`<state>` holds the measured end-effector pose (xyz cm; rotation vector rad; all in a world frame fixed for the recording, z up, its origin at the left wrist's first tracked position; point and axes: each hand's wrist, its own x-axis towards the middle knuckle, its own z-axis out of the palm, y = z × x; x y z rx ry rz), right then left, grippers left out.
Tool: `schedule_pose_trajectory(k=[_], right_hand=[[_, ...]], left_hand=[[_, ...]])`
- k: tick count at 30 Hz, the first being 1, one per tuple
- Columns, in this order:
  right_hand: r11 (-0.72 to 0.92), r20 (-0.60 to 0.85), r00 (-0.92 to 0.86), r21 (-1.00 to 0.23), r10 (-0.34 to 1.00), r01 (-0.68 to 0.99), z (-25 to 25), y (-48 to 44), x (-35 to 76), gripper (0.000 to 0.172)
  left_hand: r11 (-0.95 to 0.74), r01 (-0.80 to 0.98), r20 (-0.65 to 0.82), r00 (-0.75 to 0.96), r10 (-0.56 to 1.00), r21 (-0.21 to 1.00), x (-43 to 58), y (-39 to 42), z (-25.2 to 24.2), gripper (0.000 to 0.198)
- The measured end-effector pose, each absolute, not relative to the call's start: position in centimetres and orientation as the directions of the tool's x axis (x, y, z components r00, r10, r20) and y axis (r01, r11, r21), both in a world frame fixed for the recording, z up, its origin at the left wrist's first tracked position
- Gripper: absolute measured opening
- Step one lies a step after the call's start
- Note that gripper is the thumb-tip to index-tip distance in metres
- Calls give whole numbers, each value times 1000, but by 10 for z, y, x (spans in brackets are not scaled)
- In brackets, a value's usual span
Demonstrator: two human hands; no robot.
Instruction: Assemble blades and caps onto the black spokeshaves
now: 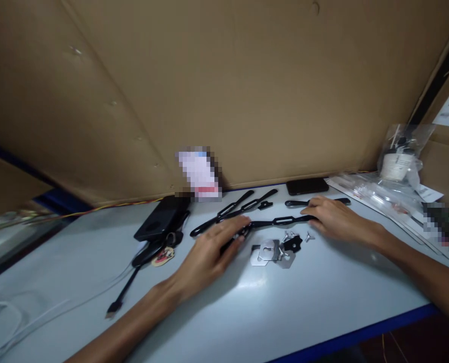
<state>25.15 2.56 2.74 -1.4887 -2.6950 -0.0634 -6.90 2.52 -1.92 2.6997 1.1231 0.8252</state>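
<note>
A glossy black slotted bar (pixel 283 221) lies crosswise between my hands, low over the grey tabletop. My right hand (pixel 333 219) has its fingers closed on the bar's right end. At the other end, my left hand (pixel 212 247) curls over dark bar-like pieces, its thumb below the fingers; the parts under it are partly hidden. Two similar black bars (pixel 234 206) lie behind my left hand. Another black bar (pixel 296 203) passes behind my right fingers. In front are square metal plates (pixel 265 250), silver wing screws (pixel 309 236) and a black notched plate (pixel 293 243).
A phone (pixel 200 174) with a lit, blurred screen leans on the cardboard wall (pixel 224 91). Left are a black box (pixel 162 219) and a USB cable (pixel 124 292). A dark flat phone-like object (pixel 307 186), clear plastic bags (pixel 379 196) and a white cup (pixel 396 165) stand right.
</note>
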Motion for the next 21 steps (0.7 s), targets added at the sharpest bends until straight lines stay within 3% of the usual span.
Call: schedule_pose_trajectory(k=[5, 8, 12, 21], right_hand=[[498, 8, -506, 162, 862, 852, 25, 16, 245, 37], [456, -35, -464, 259, 885, 851, 26, 10, 254, 38], [419, -81, -415, 296, 906, 858, 27, 5, 265, 33], [423, -7, -441, 292, 898, 858, 18, 20, 259, 36]], left_hand=[[-895, 315, 169, 909, 380, 315, -40, -18, 0, 54], [-873, 397, 113, 890, 442, 284, -37, -18, -3, 69], [-809, 529, 127, 812, 570, 255, -47, -4, -13, 74], [-788, 546, 300, 730, 614, 284, -54, -1, -17, 68]])
